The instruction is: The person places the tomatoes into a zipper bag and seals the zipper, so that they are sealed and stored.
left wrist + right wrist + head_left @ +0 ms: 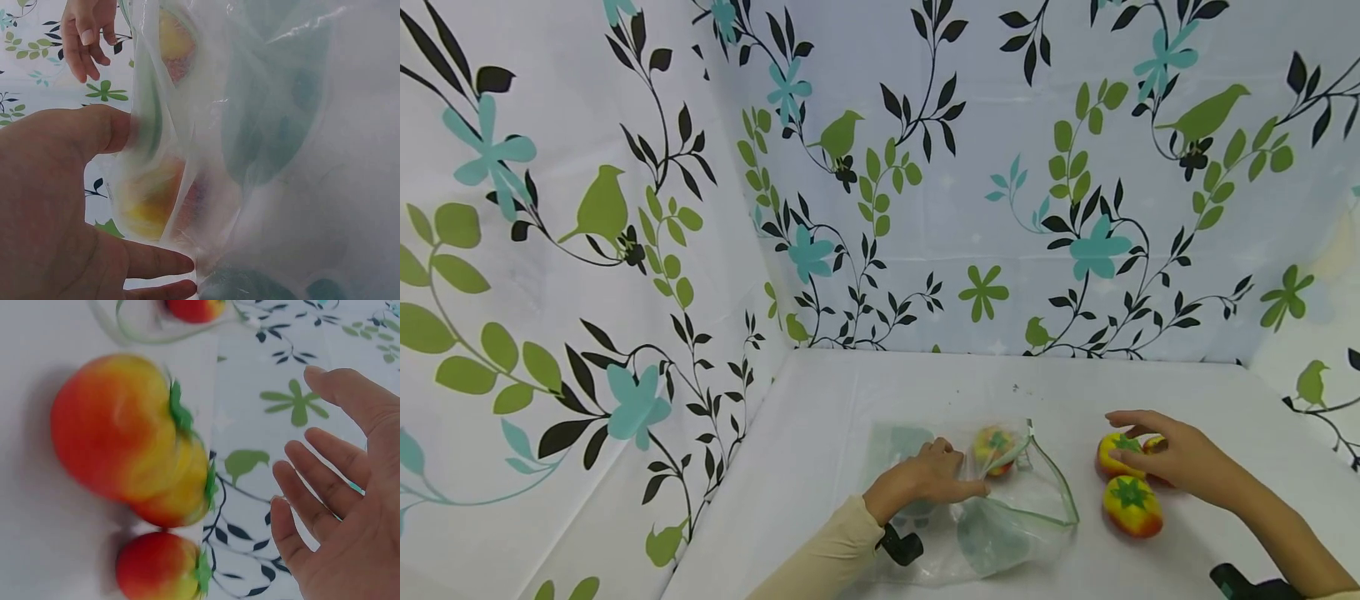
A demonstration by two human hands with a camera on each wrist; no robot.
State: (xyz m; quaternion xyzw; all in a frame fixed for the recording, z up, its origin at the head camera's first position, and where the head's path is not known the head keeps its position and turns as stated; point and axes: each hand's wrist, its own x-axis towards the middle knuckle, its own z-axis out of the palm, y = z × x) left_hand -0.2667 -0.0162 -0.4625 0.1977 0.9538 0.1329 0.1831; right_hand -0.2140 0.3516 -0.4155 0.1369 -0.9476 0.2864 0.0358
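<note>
A clear zip bag (pixel 992 533) with green patches and a green zip edge lies on the table, its mouth spread toward the right. One red-and-yellow toy tomato (pixel 992 446) with a green top is inside. My left hand (pixel 925 475) rests at the bag, thumb extended beside the mouth; in the left wrist view its fingers (pixel 159 259) are straight against the film. To the right, my right hand (pixel 1183 462) hovers with spread fingers over three similar toy tomatoes. The front tomato (pixel 1132 508) is fully visible; the hand partly covers the two behind.
The white table (pixel 820 400) meets a patterned cloth backdrop (pixel 917 300) at the back and a similar cloth on the left side. Dark wrist-camera mounts (pixel 901 546) sit under both wrists.
</note>
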